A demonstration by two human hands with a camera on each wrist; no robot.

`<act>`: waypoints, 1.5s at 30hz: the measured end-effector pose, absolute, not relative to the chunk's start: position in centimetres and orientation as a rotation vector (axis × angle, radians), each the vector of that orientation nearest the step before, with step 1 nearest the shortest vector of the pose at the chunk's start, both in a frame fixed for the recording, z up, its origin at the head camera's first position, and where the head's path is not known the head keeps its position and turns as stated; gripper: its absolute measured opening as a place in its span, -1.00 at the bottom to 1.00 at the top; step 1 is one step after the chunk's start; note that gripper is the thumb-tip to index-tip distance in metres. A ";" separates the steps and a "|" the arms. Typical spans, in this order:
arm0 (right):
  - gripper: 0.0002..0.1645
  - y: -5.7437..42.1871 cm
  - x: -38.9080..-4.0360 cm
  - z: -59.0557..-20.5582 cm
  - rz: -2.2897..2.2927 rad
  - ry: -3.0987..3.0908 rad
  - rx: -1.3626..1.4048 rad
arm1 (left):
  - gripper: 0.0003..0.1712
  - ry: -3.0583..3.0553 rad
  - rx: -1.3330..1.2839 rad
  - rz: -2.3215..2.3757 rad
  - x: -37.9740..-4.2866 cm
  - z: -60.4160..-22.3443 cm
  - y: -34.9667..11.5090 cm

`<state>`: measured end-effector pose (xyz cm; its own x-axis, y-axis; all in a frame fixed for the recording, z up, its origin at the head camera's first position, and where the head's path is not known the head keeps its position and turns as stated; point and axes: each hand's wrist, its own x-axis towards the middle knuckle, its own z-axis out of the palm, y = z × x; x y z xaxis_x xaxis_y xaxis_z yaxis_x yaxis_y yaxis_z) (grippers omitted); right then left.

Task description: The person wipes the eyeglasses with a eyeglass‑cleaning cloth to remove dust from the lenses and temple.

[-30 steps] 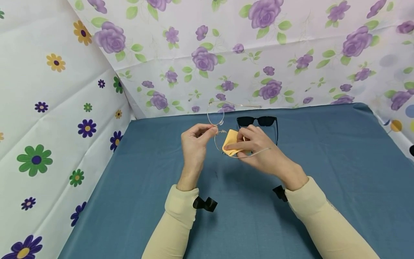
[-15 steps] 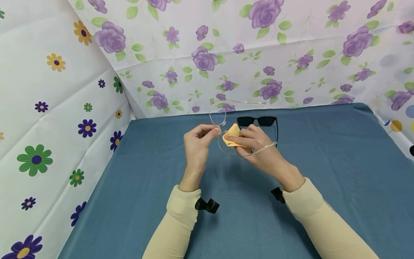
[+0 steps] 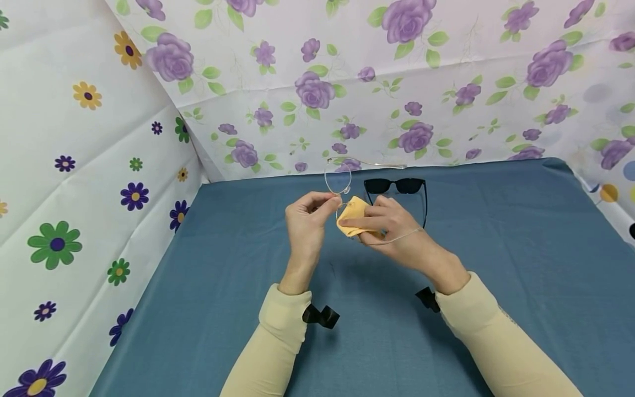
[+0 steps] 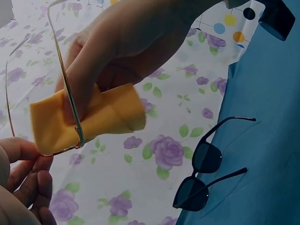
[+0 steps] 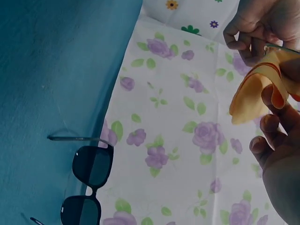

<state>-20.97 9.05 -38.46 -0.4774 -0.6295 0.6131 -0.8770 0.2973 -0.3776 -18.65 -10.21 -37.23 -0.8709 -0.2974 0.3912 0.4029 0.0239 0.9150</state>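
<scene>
Thin-rimmed clear eyeglasses (image 3: pixel 326 177) are held up over the table, temples stretching to the right. My left hand (image 3: pixel 306 229) pinches them near the bridge between thumb and fingers. In my right hand (image 3: pixel 397 226) is a folded yellow cloth (image 3: pixel 353 212), pressed around the nearer lens, which it mostly covers. The left wrist view shows the cloth (image 4: pixel 112 115) wrapped over that lens, with the gold temple (image 4: pixel 65 77) passing in front of the right thumb. In the right wrist view, the cloth (image 5: pixel 253 96) hangs in folds between the fingers.
Black sunglasses (image 3: pixel 397 186) with unfolded temples rest at the back of the blue-covered table (image 3: pixel 238 264), just beyond the right hand. Floral sheets (image 3: pixel 278 60) hang behind and to the left. A black device (image 3: pixel 321 316) is strapped at the left wrist.
Both hands stay on the eyeglasses, which have drifted slightly right with the left hand. The cloth shifts over the nearer lens, now lower and further left than half a second ago.
</scene>
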 end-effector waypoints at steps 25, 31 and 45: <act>-0.61 10.9 -22.3 -38.2 1.133 -2.276 1.173 | -0.90 -1.821 -0.139 -2.022 -18.8 -36.8 -11.2; -0.68 11.0 -22.1 -37.6 1.684 -2.390 0.886 | -0.94 -1.846 -0.145 -2.024 -18.7 -36.7 -11.0; -0.63 9.8 -21.8 -37.5 2.403 -2.364 0.824 | -0.89 -1.761 -0.149 -2.040 -18.9 -37.0 -11.4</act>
<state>-21.83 9.81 -37.50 -0.8367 -0.5384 0.1005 -0.0915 -0.0435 -0.9949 -18.92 -11.39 -36.95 -0.8979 -0.2547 0.3589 0.3922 -0.0933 0.9151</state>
